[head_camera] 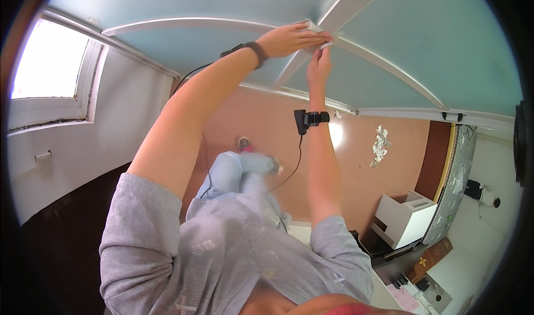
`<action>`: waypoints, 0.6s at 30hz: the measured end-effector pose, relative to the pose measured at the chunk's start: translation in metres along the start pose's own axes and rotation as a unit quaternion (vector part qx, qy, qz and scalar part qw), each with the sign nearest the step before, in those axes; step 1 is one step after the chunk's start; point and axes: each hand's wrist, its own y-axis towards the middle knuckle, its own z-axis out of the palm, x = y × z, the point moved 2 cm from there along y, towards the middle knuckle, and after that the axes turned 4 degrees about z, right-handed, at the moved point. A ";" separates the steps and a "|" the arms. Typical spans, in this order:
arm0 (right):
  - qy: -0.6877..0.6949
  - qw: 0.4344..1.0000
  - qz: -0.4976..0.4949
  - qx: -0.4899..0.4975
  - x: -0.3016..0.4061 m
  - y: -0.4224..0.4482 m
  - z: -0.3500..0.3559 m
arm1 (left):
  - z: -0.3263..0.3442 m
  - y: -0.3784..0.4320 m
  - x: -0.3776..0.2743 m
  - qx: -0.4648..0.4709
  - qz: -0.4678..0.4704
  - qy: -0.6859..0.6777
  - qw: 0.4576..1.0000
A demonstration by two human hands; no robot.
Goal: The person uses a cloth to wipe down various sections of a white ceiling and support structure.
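Note:
Both my hands are at a crossing of the pale metal bars on a blue-green frosted panel partition (438, 44). My left hand (294, 39) lies with its fingers stretched over a folded white cloth (313, 26), holding it against the bars. The cloth may be paper; its material is not clear. Just below, my right hand (319, 67) has its fingertips at the cloth's lower edge and appears to pinch it. The diagonal bar (288, 71) runs on beneath the hands. Each wrist wears a black strap with a cable.
A bright window (50, 60) is set in the white wall at left. On the orange-brown floor (258, 119) lie crumpled white scraps (379, 146). To the right stand a white cabinet (413, 219) and a brown box (431, 258). A cable (298, 160) hangs from the right wrist.

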 end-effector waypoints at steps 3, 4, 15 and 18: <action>-0.023 0.999 -0.003 -0.024 0.008 -0.022 -0.002 | 0.002 -0.023 -0.014 -0.006 -0.024 -0.121 0.992; -0.030 0.998 -0.023 -0.048 0.012 -0.028 0.001 | 0.005 -0.031 -0.018 -0.026 -0.052 -0.174 0.983; -0.050 0.995 -0.064 -0.058 0.106 -0.066 -0.020 | -0.117 -0.084 -0.020 -0.097 -0.319 -0.466 0.819; -0.130 0.979 -0.154 -0.027 0.127 -0.073 -0.022 | -0.150 -0.095 -0.032 -0.092 -0.378 -0.457 0.800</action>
